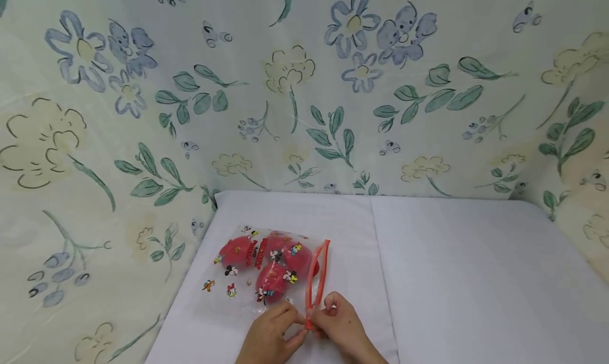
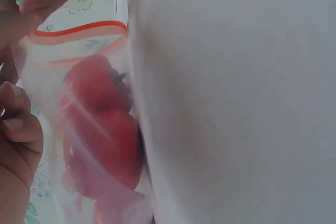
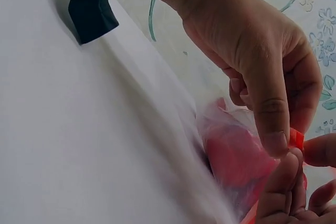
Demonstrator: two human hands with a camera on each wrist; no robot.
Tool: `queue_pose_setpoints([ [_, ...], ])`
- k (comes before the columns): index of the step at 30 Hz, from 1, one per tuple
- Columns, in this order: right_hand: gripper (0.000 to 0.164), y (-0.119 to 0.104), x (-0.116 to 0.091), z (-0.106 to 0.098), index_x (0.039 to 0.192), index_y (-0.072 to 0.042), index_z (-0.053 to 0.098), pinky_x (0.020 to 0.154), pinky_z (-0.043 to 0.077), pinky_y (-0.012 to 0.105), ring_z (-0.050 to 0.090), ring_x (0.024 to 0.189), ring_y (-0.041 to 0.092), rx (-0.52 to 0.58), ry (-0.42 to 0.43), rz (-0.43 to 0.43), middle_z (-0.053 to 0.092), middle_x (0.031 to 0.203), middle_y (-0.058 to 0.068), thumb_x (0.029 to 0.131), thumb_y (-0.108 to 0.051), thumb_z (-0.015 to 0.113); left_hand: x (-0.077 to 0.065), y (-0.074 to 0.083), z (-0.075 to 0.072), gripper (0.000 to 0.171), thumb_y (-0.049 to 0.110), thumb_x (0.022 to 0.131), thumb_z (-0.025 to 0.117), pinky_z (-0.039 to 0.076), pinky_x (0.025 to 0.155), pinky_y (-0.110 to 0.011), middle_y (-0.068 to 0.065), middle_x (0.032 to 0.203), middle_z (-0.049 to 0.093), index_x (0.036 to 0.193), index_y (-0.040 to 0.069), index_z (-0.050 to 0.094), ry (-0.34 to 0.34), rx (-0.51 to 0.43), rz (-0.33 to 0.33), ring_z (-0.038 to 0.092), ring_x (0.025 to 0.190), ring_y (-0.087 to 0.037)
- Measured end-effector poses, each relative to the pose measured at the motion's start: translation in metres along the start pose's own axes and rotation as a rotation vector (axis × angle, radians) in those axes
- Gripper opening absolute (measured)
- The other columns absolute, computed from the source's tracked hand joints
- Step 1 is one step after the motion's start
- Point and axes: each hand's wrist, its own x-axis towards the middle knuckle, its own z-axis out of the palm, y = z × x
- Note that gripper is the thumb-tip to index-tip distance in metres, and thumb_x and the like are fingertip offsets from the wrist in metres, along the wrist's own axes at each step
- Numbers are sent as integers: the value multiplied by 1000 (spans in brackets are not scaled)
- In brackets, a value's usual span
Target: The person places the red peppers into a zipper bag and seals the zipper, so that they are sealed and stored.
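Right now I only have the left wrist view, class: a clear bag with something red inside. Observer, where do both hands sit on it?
Observer: In the head view, the left hand and the right hand both pinch the near end of the red zip strip.
Operator: Is the mouth closed?
Observer: No. The strip's two sides bow apart in a loop at the end of the bag.
Operator: How many red things are inside?
Observer: I count about three round red things under cartoon prints. The bag lies flat on a white cloth.

White table (image 1: 452, 258), floral cloth backdrop (image 1: 304, 89) behind and beside
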Motion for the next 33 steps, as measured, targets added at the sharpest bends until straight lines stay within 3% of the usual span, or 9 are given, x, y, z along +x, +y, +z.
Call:
queue_pose_setpoints([
  [6,34,0,-2,2,80,-17,37,59,53,23,62,62,7,18,-20,28,63,68,-4,89,-6,68,-4,-3,2,27,11,66,92,47,70,-10,11,85,65,85,21,75,55,-88,73,60,76,-1],
  [14,37,0,-1,7,82,-17,32,58,49,25,57,60,7,101,71,27,56,65,-4,86,-3,66,3,-2,-1,20,9,70,89,47,72,-9,12,82,65,82,19,77,-15,-81,101,59,75,1],
  [21,38,0,0,12,84,-16,32,57,48,24,54,57,8,169,124,4,55,65,-6,86,-1,67,9,-3,-3,22,7,68,88,48,72,-10,12,80,64,81,19,76,0,-89,165,59,74,0],
  [27,38,-4,2,12,82,-16,32,57,50,23,56,58,8,158,124,0,55,68,-5,89,-5,68,10,-1,-5,19,11,73,89,49,75,-10,13,83,67,83,20,75,4,-86,84,60,79,0],
  [29,37,-8,1,10,80,-17,33,57,51,22,58,59,7,152,87,19,58,68,-4,90,-8,67,10,0,-5,20,13,74,88,49,78,-12,13,86,67,85,21,74,11,-67,45,61,82,-1],
  [33,35,-12,1,5,78,-18,36,59,53,22,61,61,6,149,-19,62,63,67,-3,92,-13,68,8,1,-3,25,11,73,86,50,81,-15,11,92,67,92,21,73,42,-54,31,61,86,-4],
])
